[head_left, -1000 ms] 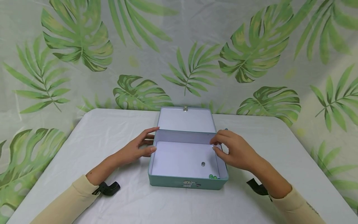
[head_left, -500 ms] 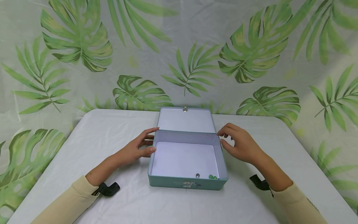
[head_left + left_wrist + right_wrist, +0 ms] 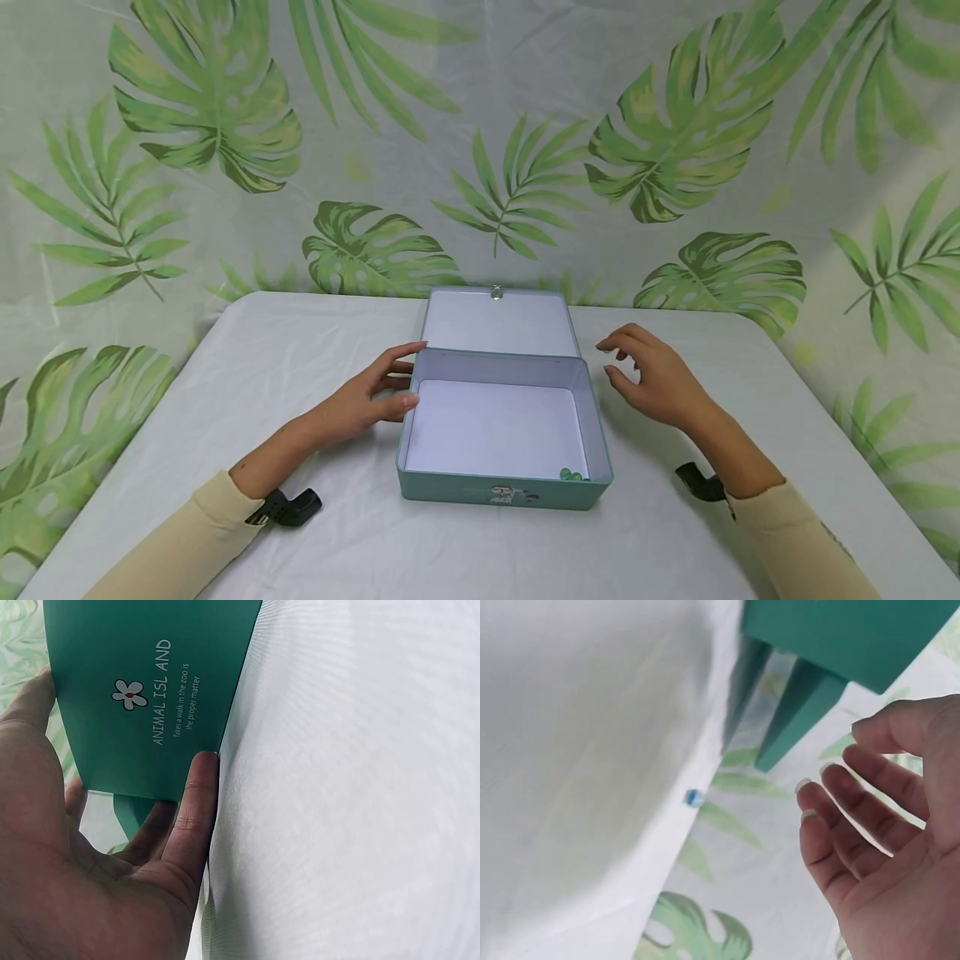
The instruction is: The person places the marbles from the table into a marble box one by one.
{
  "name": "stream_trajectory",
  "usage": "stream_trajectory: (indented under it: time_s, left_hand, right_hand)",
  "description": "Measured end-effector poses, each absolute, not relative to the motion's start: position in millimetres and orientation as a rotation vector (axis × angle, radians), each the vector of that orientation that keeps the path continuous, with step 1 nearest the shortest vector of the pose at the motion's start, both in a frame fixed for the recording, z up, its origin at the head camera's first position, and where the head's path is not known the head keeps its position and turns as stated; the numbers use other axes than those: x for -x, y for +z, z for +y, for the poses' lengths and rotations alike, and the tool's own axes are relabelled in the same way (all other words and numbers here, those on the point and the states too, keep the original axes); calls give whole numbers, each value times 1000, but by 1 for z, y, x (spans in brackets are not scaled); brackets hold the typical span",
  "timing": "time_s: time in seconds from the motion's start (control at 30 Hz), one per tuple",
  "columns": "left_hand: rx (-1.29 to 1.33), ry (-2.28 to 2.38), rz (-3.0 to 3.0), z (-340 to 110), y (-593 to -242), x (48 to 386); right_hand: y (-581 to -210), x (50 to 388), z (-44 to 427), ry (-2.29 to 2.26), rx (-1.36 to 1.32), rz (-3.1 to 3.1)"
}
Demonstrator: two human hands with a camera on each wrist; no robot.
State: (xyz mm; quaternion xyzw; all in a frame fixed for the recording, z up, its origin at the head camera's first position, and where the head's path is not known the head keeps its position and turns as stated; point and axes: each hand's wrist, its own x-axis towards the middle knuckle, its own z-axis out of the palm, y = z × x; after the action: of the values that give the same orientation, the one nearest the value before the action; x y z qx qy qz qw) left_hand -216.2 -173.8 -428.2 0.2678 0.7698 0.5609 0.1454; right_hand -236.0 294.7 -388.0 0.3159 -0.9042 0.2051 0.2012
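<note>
A green tin box [image 3: 504, 492] stands on the table with its lid [image 3: 498, 323] tipped back. Green marbles [image 3: 566, 473] lie inside it, in the front right corner. My left hand [image 3: 367, 397] touches the box's left side with extended fingers; the left wrist view shows the thumb [image 3: 196, 802] flat against the printed wall [image 3: 154, 697]. To the right of the box, my right hand [image 3: 652, 379] hovers above the table, its fingers loosely bent and holding nothing. In the right wrist view a blue marble [image 3: 694, 798] sits on the white cloth, apart from that hand; the hand seems to cover it in the head view.
White cloth covers the table [image 3: 322, 542]. Behind its far edge hangs a leaf-patterned curtain [image 3: 525, 83]. A black wrist camera mount [image 3: 296, 506] is strapped at the left sleeve, and another mount [image 3: 699, 482] at the right.
My right hand has drawn back from over the box to its right side. A grey marble rolled toward the box's front wall and is out of sight now. My left hand stays put.
</note>
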Motion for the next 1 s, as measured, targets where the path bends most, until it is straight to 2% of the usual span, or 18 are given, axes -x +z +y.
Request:
stream_trajectory:
  time_s: [1.0]
  left_hand:
    - [-767, 1604, 2233, -174, -430, 217]
  right_hand:
    - [-419, 259, 321, 407, -777, -2896]
